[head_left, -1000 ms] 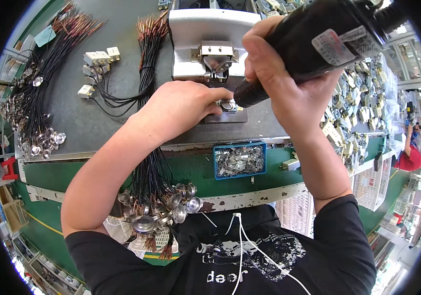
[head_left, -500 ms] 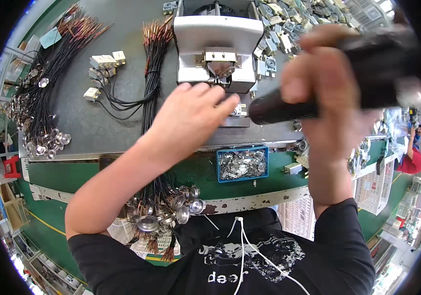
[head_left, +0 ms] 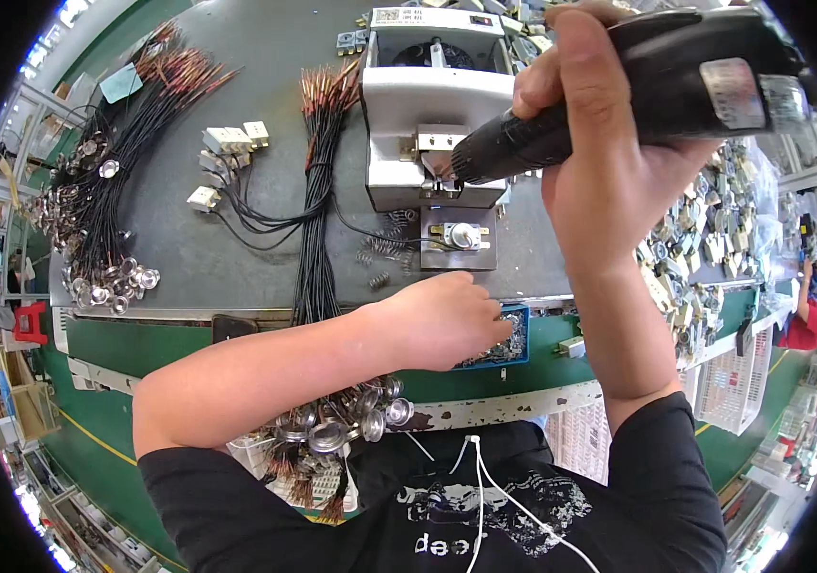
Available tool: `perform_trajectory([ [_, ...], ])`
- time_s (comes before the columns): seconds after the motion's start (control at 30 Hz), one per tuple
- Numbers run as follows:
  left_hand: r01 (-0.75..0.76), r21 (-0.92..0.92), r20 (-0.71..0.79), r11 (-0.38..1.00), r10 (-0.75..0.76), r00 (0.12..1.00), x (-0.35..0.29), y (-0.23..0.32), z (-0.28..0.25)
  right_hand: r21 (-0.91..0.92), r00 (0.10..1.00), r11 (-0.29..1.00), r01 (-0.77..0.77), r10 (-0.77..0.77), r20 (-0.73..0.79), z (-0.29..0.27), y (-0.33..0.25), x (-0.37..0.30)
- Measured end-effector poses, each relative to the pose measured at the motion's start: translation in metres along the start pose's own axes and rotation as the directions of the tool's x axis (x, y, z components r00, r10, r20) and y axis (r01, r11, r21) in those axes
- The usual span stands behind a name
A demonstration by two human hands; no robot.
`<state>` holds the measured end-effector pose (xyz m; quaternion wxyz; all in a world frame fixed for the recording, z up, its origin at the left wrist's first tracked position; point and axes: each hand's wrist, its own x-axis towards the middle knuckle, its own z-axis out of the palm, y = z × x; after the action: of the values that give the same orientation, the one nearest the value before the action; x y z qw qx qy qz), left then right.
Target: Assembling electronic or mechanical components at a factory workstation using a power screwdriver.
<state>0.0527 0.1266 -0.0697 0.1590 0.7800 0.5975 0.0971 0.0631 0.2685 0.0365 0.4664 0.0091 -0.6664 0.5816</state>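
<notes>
In my right hand (head_left: 609,105) is a black electric screwdriver (head_left: 561,105), gripped round its body. Its tip is at the front of a white screw feeder (head_left: 394,105), by the small metal block there. My left hand (head_left: 451,320) is over a blue tray (head_left: 527,334) of small metal parts. Its fingers are curled in, and what they hold, if anything, is hidden. Between the feeder and that hand, a small white-and-metal switch-like part (head_left: 464,236) sits on a metal fixture block (head_left: 471,261), with a black wire running left from it.
Loose springs (head_left: 385,250) lie left of the fixture. A bundle of black wires (head_left: 315,239) crosses the table edge, with white connectors (head_left: 227,141) beside it. Another wire bundle (head_left: 108,201) lies far left. Piled switch parts (head_left: 704,229) cover the right side.
My left hand has moved from the fixture down to the blue tray, uncovering the part there. My right hand has brought the screwdriver's tip up and left to the feeder.
</notes>
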Motion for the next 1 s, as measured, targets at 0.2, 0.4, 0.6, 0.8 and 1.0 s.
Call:
perform_trajectory([
  [0.2, -0.006, -0.158, -0.12, 0.987, -0.013, 0.993, -0.003, -0.007, -0.002, 0.199, 0.971, 0.955, 0.222, -0.235, 0.045, 0.006, 0.028, 0.008],
  [0.4, 0.076, -0.173, -0.006, 0.982, -0.078, 0.997, -0.003, -0.005, -0.01, 0.179, 0.972, 0.963, 0.2, -0.217, 0.086, 0.015, 0.023, 0.005],
  [0.6, 0.049, -0.243, -0.044, 0.969, -0.061, 0.997, -0.007, -0.008, -0.013, 0.159, 0.944, 0.962, 0.222, -0.253, 0.214, 0.018, 0.02, 0.002],
  [0.8, 0.08, -0.281, -0.092, 0.956, -0.109, 0.99, -0.015, -0.008, -0.027, 0.108, 0.974, 0.992, 0.071, -0.092, 0.205, 0.023, 0.016, 0.003],
  [1.0, 0.16, -0.155, -0.312, 0.975, -0.202, 0.928, -0.038, -0.011, -0.041, -0.096, 0.85, 0.919, 0.384, -0.31, 0.426, 0.027, 0.019, 0.015],
])
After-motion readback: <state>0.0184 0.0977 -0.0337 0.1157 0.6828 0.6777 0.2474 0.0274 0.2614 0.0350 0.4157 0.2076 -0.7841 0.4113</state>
